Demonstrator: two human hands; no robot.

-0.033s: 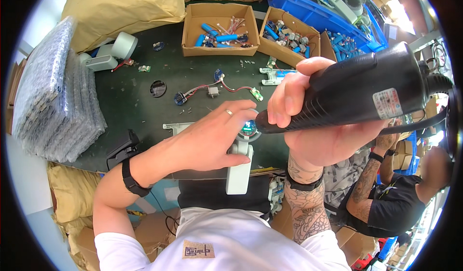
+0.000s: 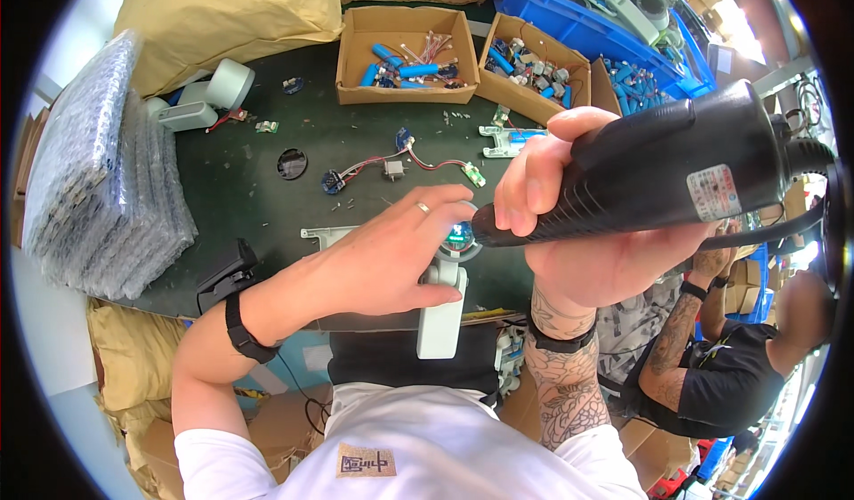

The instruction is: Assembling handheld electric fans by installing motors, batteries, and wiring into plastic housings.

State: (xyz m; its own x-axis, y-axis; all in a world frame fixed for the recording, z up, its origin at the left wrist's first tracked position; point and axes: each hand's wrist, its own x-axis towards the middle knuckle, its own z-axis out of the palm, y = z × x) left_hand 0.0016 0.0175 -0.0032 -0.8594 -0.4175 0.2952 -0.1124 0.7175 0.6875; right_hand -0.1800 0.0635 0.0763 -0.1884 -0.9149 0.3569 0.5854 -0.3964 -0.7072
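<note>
1. Right hand [image 2: 578, 267]: fingers wrapped round one black tool [image 2: 658, 166].
2. Left hand [image 2: 382, 262]: fingers hold one pale device [image 2: 439, 326], beneath them.
3. Beyond left fingers: one dark disc [image 2: 292, 164], dark tabletop [image 2: 238, 173].
4. Farther right: one co-worker [image 2: 729, 380].

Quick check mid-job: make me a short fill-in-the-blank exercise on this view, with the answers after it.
1. The right hand grips a tool whose body is ____ in colour.
2. The ____ of the left hand lies over the handle of the white device.
3. One finger of that left hand wears a ____.
4. The cells in the cardboard box are ____ in colour.

Missing words: black; thumb; ring; blue.
</note>
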